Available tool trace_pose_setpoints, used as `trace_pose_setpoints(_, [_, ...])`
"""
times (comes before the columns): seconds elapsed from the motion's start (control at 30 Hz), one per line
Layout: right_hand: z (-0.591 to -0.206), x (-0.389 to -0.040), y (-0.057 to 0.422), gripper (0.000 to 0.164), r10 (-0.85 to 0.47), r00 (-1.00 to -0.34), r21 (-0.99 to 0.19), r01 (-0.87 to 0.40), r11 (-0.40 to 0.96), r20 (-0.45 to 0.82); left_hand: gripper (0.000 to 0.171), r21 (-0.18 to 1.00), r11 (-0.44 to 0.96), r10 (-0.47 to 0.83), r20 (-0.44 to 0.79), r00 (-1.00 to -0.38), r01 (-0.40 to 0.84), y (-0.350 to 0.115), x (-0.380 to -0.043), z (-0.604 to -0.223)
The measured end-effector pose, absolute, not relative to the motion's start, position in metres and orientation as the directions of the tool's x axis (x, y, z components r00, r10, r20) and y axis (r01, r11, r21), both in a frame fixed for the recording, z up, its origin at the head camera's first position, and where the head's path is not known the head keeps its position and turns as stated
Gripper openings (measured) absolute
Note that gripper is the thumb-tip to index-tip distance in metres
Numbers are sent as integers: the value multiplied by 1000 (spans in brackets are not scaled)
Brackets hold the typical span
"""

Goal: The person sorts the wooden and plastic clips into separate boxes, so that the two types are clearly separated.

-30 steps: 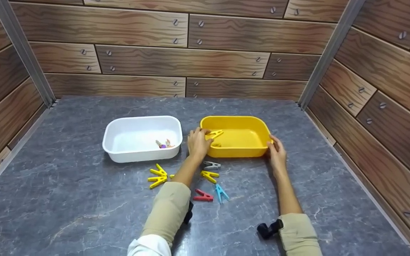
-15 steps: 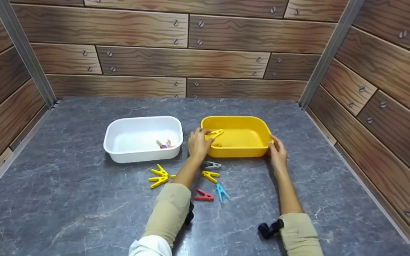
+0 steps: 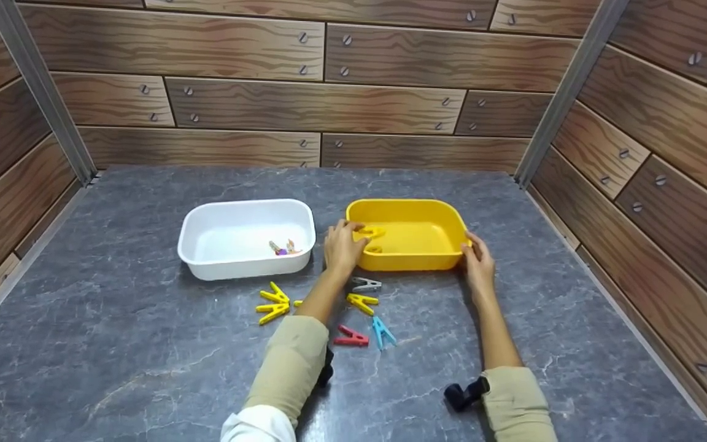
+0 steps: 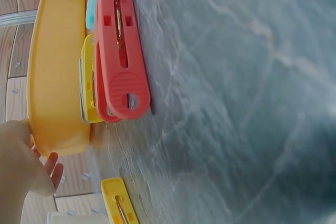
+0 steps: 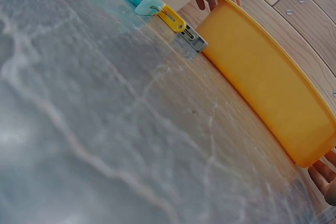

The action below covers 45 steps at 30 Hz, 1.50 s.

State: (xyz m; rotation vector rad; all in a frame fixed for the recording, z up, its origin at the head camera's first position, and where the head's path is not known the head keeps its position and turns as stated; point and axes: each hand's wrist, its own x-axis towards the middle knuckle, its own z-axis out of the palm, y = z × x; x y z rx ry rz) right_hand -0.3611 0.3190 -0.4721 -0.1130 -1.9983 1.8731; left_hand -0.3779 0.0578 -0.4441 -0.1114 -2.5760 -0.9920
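My left hand (image 3: 344, 248) is at the left end of the yellow plastic basin (image 3: 415, 263), pinching a yellow clothespin (image 3: 373, 232) just inside the rim. Below that clothespin, a small yellow shape shows low in the basin; I cannot tell what it is. On the basin's right end my right hand (image 3: 479, 264) grips the rim. In front of the basin lie a grey clothespin (image 3: 366, 283), a yellow one, a blue clothespin (image 3: 383, 333) and a red clothespin (image 4: 122, 51). The left wrist view hides the pinched clothespin behind the basin wall.
A white basin (image 3: 243, 270) stands to the left, with small colourful pieces (image 3: 283, 248) inside. In front of it lie yellow clothespins (image 3: 274, 304), one partly covered by my left forearm. Wood-patterned walls (image 3: 237, 104) enclose the grey marbled table (image 3: 114, 344).
The pinched yellow clothespin has turned slightly, its tip dropping a little and its outline now blending with the basin. Both hands stay in almost the same places.
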Motion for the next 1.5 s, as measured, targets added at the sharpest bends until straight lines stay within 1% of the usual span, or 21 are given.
trace_pose_setpoints(0.17, [-471,-361,319,36,327,-916,-973,-215,87,232,33,629,744,-56,395,-917,226,58,-379,-444])
trace_pose_setpoints(0.47, [-472,-360,318,37,330,-922,-979,-186,87,204,31,613,749,-17,397,-917,252,54,-379,-446])
trace_pose_setpoints(0.67, [-473,-359,317,38,320,-928,-981,-189,37,191,40,609,740,66,355,-932,285,46,-376,-446])
trace_pose_setpoints(0.8, [-472,-358,317,39,311,-929,-979,-205,23,201,46,616,724,101,353,-930,312,40,-373,-444])
trace_pose_setpoints(1.03, [-473,-360,319,37,319,-923,-976,-217,28,215,46,619,682,121,430,-895,390,31,-363,-436])
trace_pose_setpoints(1.23, [-472,-359,318,37,319,-924,-977,-206,49,211,42,614,639,185,463,-867,464,22,-345,-434])
trace_pose_setpoints(1.5, [-472,-359,319,39,304,-930,-978,-208,28,207,28,639,477,268,549,-792,604,15,-324,-438])
